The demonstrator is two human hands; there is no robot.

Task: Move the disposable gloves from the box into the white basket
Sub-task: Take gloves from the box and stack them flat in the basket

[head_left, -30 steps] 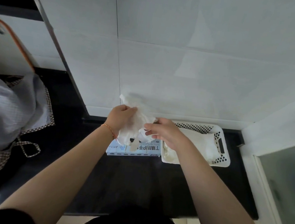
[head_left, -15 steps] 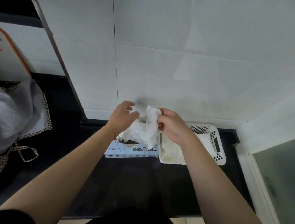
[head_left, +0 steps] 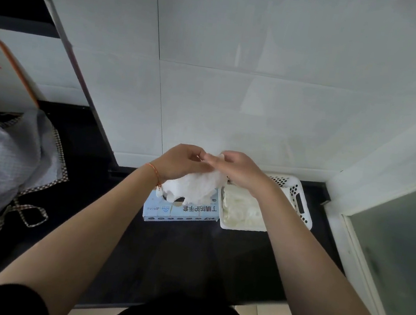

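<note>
Disposable gloves (head_left: 194, 187), a crumpled white bunch, hang above the glove box (head_left: 182, 209), held in the grip of both hands: the left hand (head_left: 178, 163) and the right hand (head_left: 239, 171) pinch the bunch's top. At three o'clock of the box, touching it, the white basket (head_left: 298, 202) already holds more gloves on the black worktop (head_left: 176, 258). A checked-trim cloth (head_left: 5, 158) lies at nine o'clock.

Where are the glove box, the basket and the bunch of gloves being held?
box (head_left: 181, 213): head view, its blue front face.
basket (head_left: 299, 194): head view, its perforated right wall.
gloves (head_left: 195, 186): head view, middle of the white bunch.
</note>
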